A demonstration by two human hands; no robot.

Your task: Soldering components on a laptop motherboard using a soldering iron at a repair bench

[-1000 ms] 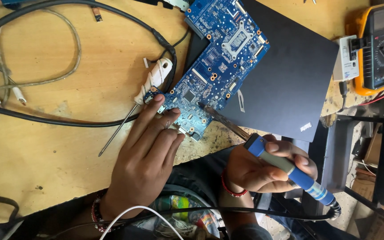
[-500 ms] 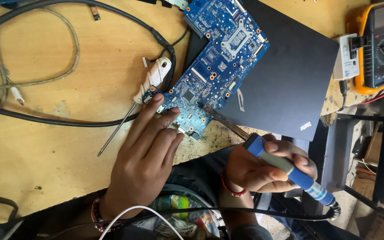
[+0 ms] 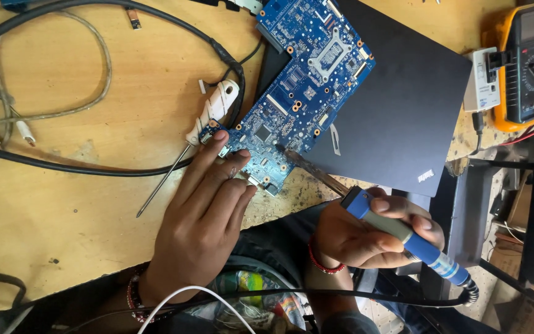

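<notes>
Blue circuit board (image 3: 307, 80) lies on the wooden bench (image 3: 63, 204), long axis running from its near-left corner to far right, partly over a closed black laptop (image 3: 397, 105). Left hand (image 3: 202, 226) rests flat, fingers spread, on that near corner. Right hand (image 3: 372, 232) is closed around a blue-handled soldering iron (image 3: 397, 232), tip touching the board's near edge, just right of the left fingertips

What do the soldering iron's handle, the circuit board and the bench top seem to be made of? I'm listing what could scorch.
Soldering iron handle: seemingly plastic, with blue ends and a matte grey grip that may be rubbery; its tip is dark metal. Circuit board: glossy blue laminate, likely fibreglass, dotted with shiny metal pads and components. Bench top: looks like bare light wood or plywood, stained and scuffed.
</notes>
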